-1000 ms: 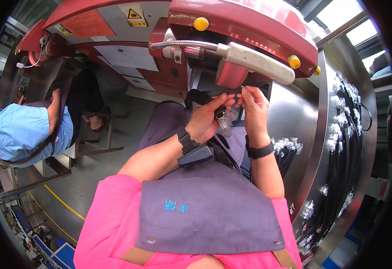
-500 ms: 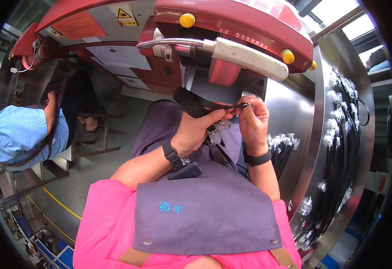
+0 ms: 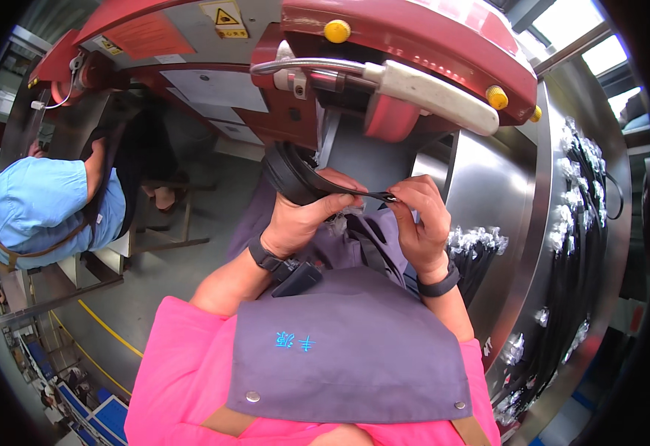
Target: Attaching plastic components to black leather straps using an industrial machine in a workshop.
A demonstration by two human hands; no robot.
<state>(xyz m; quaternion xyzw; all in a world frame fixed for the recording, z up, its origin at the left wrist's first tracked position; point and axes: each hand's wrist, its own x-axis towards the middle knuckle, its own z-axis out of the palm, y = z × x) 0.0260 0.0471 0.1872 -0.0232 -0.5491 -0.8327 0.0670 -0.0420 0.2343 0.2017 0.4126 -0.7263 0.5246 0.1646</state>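
A black belt [image 3: 300, 177] is bent into a loop in front of me, below the red machine. My left hand [image 3: 303, 215] is closed round it, with the loop standing up above the thumb. Its narrow end runs to the right, where my right hand [image 3: 425, 215] pinches it between thumb and fingertips. Something small and shiny shows at that pinch, too small to make out. Clear plastic wrap [image 3: 349, 221] hangs just under my hands, partly hidden by the left one.
Above my hands hangs the red machine [image 3: 414, 37], with a pale handle [image 3: 444, 95] and a pinkish-red wheel [image 3: 390, 119]. On the metal bench [image 3: 488, 175] at right lie belts [image 3: 581, 215] with plastic-wrapped ends. A person in blue [image 3: 50, 201] sits at left.
Both hands have come slightly lower in the picture. The belt's loop is turned more upright and shows wider above my left hand. My right hand still pinches the end.
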